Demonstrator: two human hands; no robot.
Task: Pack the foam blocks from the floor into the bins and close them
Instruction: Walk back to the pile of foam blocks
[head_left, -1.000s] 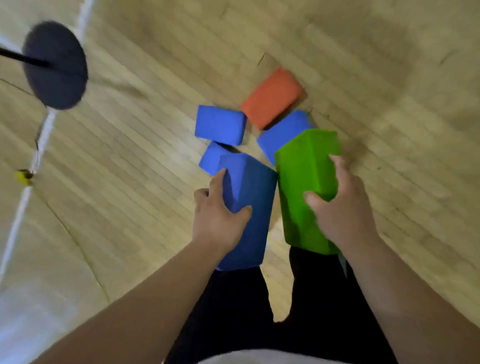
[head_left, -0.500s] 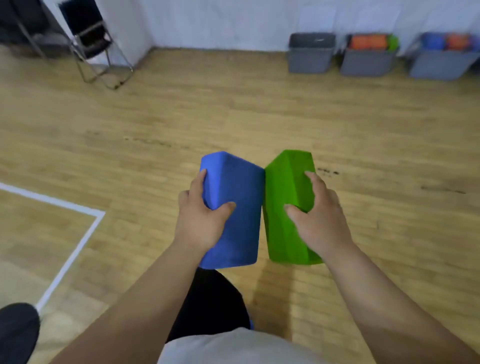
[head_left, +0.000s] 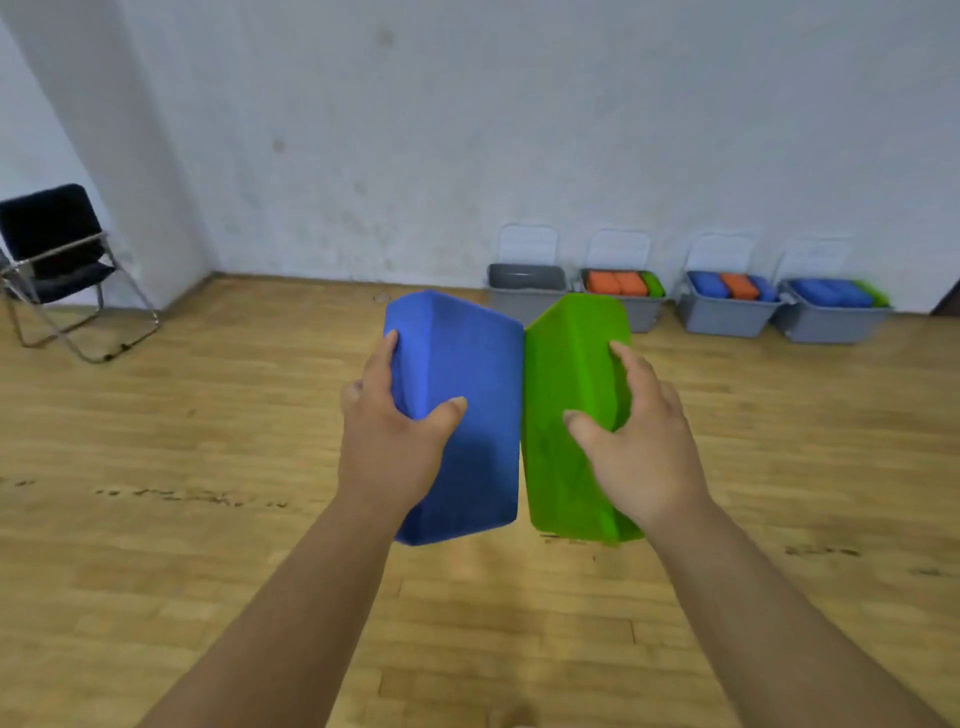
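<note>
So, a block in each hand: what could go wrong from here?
The left hand grips the blue block and the right hand the green block one-handed, by one long edge, so either might slip. Three bins already look full; a lid may not close unless the leftmost bin is used.

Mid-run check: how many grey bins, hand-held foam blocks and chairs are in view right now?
Grey bins: 4
Foam blocks in hand: 2, the blue block in the left hand and the green block in the right hand
Folding chair: 1
Total: 7
</note>
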